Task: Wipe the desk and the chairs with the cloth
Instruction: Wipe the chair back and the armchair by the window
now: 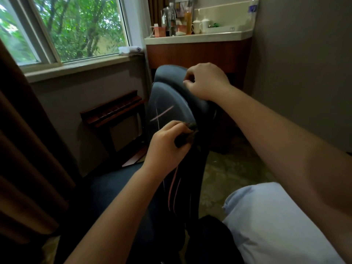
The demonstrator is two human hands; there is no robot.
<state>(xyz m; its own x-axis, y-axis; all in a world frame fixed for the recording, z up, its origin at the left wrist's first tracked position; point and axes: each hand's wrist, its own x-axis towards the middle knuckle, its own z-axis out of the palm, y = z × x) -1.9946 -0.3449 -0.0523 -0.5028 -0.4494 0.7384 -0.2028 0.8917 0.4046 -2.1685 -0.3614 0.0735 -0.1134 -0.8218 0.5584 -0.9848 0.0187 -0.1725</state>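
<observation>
Curled tight, the grip of the left hand (pixel 167 143) held a small dark cloth (pixel 187 135), bunched between thumb and fingers and pressed against the side edge of the chair (pixel 167 103) back, about halfway up. The chair was blue-grey, with thin pink lines crossing on its back and more running down lower on it. The right hand (pixel 205 82) had its own grip closed over the top rim of the chair back, fingers hooked round the padded edge, the forearm stretching back across the chair's right side.

Behind the chair stood the tabletop (pixel 200 38), pale over a reddish wooden front. Bottles (pixel 172 20) and two white lidded cups (pixel 202 25) were clustered towards its back, well apart from the chair. To the left of the chair a dark wooden rack (pixel 114 111) leaned at the wall under the window (pixel 76 29), and a folded white towel (pixel 131 50) lay on the sill above it. A brown curtain (pixel 22 149) hung further left still. Patterned carpet (pixel 228 168) showed to the right of the chair, and pale blue fabric (pixel 276 225) bulged up nearer than that; what it belonged to I couldn't tell.
</observation>
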